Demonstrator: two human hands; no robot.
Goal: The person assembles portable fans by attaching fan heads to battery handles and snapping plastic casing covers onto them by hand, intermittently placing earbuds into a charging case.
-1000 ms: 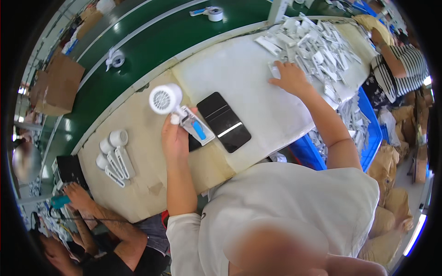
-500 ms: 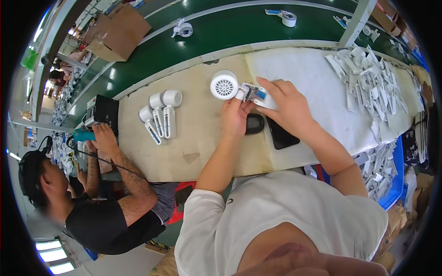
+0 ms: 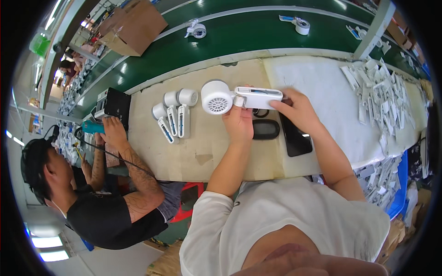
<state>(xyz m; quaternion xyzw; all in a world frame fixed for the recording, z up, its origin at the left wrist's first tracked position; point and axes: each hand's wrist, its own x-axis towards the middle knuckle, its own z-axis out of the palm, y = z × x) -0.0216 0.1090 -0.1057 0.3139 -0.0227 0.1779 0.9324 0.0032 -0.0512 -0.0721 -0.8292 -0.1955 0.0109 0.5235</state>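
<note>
A white handheld fan [image 3: 258,98] lies sideways in my two hands above the table, its round grilled head at the left and its handle pointing right. My left hand [image 3: 238,123] is closed around it from below, near the neck where head and handle join. The fingers of my right hand [image 3: 297,109] pinch the far end of the handle. A white shell covers the handle, with a slot along its upper side. Three similar white fans [image 3: 183,122] lie side by side to the left. Close below my hands are a black oval case [image 3: 266,129] and a black phone [image 3: 297,138].
Loose white plastic shells [image 3: 380,92] are heaped at the right, with more in a blue bin [image 3: 403,184] below. Behind the table runs a green conveyor belt [image 3: 239,34] carrying fan parts. At the left, a co-worker holds a teal power tool [image 3: 93,127] beside a black box [image 3: 115,108].
The handle showed its inner parts and a blue piece before; now a white shell covers them. The fan has turned level, and my right hand has shifted to the handle's end.
</note>
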